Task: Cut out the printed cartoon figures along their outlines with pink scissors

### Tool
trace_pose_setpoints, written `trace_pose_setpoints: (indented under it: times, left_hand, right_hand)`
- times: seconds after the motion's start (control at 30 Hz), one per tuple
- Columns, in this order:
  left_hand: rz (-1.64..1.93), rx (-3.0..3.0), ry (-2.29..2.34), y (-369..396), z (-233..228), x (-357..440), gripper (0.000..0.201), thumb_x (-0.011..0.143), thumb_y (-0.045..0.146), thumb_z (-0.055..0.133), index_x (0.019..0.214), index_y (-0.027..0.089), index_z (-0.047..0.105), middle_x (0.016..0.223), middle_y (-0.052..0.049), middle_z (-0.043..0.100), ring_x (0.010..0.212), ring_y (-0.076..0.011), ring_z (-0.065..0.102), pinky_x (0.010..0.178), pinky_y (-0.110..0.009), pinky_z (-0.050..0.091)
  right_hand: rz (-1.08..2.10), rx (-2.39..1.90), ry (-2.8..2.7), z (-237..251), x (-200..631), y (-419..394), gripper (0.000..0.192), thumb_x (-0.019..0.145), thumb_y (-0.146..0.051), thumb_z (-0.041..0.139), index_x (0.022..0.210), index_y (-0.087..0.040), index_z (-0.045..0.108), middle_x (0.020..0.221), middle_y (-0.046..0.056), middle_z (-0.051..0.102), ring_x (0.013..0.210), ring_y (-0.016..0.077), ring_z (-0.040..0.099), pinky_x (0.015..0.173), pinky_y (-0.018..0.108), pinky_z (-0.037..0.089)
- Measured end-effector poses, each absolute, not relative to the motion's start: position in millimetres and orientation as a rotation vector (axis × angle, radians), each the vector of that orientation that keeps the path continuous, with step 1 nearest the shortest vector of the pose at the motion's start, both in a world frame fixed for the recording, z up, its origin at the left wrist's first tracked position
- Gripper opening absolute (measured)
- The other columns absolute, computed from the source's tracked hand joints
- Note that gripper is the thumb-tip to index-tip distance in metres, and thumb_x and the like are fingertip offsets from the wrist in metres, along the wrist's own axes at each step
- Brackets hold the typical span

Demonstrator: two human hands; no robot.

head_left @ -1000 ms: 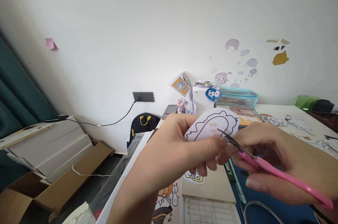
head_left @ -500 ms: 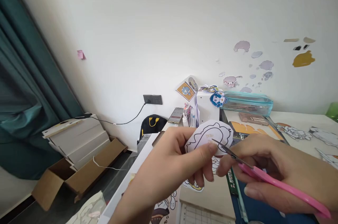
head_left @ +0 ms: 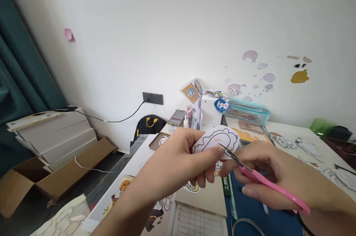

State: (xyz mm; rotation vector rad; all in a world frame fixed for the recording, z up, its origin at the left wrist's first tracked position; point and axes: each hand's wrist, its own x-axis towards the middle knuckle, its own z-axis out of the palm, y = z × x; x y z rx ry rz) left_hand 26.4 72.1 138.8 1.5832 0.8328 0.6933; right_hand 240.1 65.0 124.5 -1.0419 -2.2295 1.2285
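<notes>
My left hand (head_left: pixel 191 158) pinches a small white paper cutout (head_left: pixel 204 142) between thumb and fingers. A wavy black outline with a smaller oval inside is printed on it, along with faint orange marks. My right hand (head_left: pixel 258 173) grips a pair of scissors (head_left: pixel 272 184) with pink handles. Their dark blades lie over the right part of the paper, tip close to my left thumb. Whether the blades are apart is hard to make out. Part of the cutout is hidden behind my left thumb.
Below my hands lie a beige board (head_left: pixel 205 200), a gridded sheet (head_left: pixel 194 223) and a blue mat (head_left: pixel 247 210). Behind stand a white box (head_left: pixel 210 112) and a teal clear pencil case (head_left: pixel 247 112). Paper cutouts (head_left: pixel 283 141) lie at right. A cardboard box (head_left: pixel 75 169) stands on the floor.
The view has turned right, so the hands and desk sit further left in the picture. Paper and scissors keep nearly the same hold, with the blades still over the cutout.
</notes>
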Motion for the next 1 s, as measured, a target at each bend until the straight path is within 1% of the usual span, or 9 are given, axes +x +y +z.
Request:
trace_pose_setpoints:
  times: [0.33,0.4,0.53,0.63,0.7,0.77,0.83,0.87,1.0]
  left_hand:
    - [0.676,1.691,0.795,80.0,140.7,14.9,0.029,0.083,0.026,0.056,0.056,0.015,0.056,0.05,0.002,0.055,0.042,-0.0065,0.047,0.043,-0.017,0.039]
    - [0.73,1.716,0.829,80.7,142.4,13.3,0.032,0.081,0.028,0.057,0.052,0.015,0.053,0.049,0.002,0.054,0.042,-0.0068,0.045,0.043,-0.019,0.038]
    - [0.921,1.723,0.935,81.2,149.7,4.3,0.025,0.083,0.03,0.056,0.062,0.017,0.051,0.053,0.004,0.051,0.047,-0.0076,0.044,0.046,-0.019,0.035]
    - [0.938,1.75,0.936,80.5,155.2,-2.8,0.027,0.082,0.028,0.057,0.06,0.017,0.048,0.053,0.005,0.048,0.049,-0.0076,0.043,0.047,-0.019,0.034]
    - [0.87,1.782,0.893,80.2,156.1,-3.3,0.029,0.081,0.026,0.059,0.056,0.016,0.049,0.051,0.004,0.048,0.049,-0.0077,0.044,0.048,-0.02,0.036]
    - [0.798,1.8,0.851,80.8,153.9,-0.4,0.027,0.081,0.025,0.059,0.057,0.016,0.052,0.052,0.003,0.05,0.048,-0.0081,0.045,0.049,-0.02,0.038]
    - [0.76,1.807,0.82,82.2,149.6,4.3,0.025,0.082,0.026,0.059,0.06,0.015,0.054,0.053,0.003,0.051,0.048,-0.0085,0.046,0.049,-0.02,0.039]
    - [0.752,1.812,0.807,83.1,147.1,6.8,0.025,0.082,0.027,0.06,0.061,0.015,0.055,0.053,0.003,0.051,0.048,-0.0085,0.046,0.048,-0.02,0.039]
    - [0.915,1.766,0.741,85.6,137.6,16.0,0.016,0.082,0.027,0.064,0.071,0.016,0.062,0.055,0.005,0.051,0.052,-0.007,0.046,0.048,-0.017,0.035]
  right_hand:
    - [1.11,-1.027,-2.237,125.0,225.9,60.2,0.024,0.072,-0.02,0.059,0.092,-0.015,0.072,0.057,-0.009,0.029,0.051,0.0099,0.025,0.047,0.027,0.021]
    - [1.087,-1.036,-2.238,123.9,225.5,61.4,0.026,0.074,-0.022,0.06,0.097,-0.015,0.071,0.059,-0.008,0.035,0.052,0.01,0.029,0.048,0.026,0.024]
    - [1.024,-1.104,-2.268,126.5,240.7,58.5,0.03,0.075,-0.027,0.07,0.102,-0.015,0.07,0.065,-0.003,0.054,0.053,0.0108,0.043,0.049,0.024,0.033]
    - [0.928,-1.108,-2.196,131.4,257.6,51.5,0.026,0.081,-0.034,0.068,0.104,-0.021,0.067,0.088,0.005,0.065,0.057,0.0128,0.053,0.051,0.026,0.042]
    - [0.878,-1.027,-2.101,134.0,261.9,46.0,0.03,0.089,-0.038,0.06,0.116,-0.026,0.06,0.081,0.002,0.066,0.051,0.0123,0.054,0.057,0.03,0.048]
    - [0.883,-0.94,-2.042,134.7,257.6,40.4,0.038,0.09,-0.039,0.059,0.127,-0.028,0.053,0.057,-0.005,0.06,0.046,0.0136,0.056,0.066,0.034,0.051]
    - [1.006,-0.969,-1.897,133.3,247.1,35.9,0.041,0.088,-0.04,0.062,0.127,-0.03,0.054,0.062,-0.004,0.061,0.048,0.0138,0.059,0.054,0.028,0.049]
    - [1.05,-0.973,-1.892,132.2,241.2,34.3,0.043,0.087,-0.04,0.064,0.127,-0.03,0.054,0.058,-0.005,0.06,0.049,0.0142,0.06,0.051,0.027,0.046]
    - [1.053,-0.95,-1.787,129.0,225.1,32.6,0.046,0.087,-0.044,0.064,0.129,-0.029,0.056,0.047,-0.006,0.06,0.044,0.0135,0.056,0.046,0.025,0.04]
